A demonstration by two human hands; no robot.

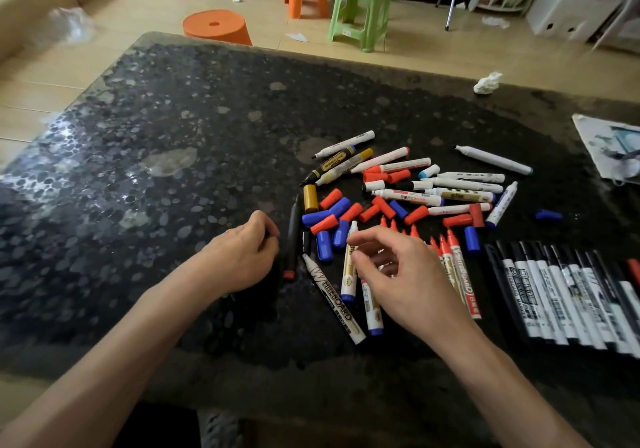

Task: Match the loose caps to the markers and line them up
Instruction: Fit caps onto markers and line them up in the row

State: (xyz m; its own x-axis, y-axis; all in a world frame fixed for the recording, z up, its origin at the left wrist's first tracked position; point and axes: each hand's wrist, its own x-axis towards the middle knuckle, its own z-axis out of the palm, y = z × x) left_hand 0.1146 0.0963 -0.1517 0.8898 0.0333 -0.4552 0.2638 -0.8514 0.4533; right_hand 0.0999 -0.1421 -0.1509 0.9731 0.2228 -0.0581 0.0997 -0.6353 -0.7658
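Black speckled table (pixel 207 136), stocked as follows.

- Your left hand (pixel 242 253): near centre, knuckles up, fingers curled under. Whether it holds anything cannot be told.
- Black marker (pixel 292 239): just right of that hand, red end toward you.
- Your right hand (pixel 398 274): fingers loosely bent and spread, gripping nothing, with thumb and forefinger at the blue-ended marker (pixel 349 274). Contact cannot be told.
- Loose caps (pixel 332 215): red and blue, heaped just beyond your hands, with a yellow cap (pixel 310 199) at the heap's left edge and a lone blue cap (pixel 548 214) well apart to the right.
- Uncapped markers (pixel 450 188): a jumble on the far side of the caps.
- Red-tipped markers (pixel 460 274): side by side, partly under your right hand.
- Black-capped markers (pixel 554 291): a close row at the near right.
- Crumpled tissue (pixel 487 83): at the far right edge.
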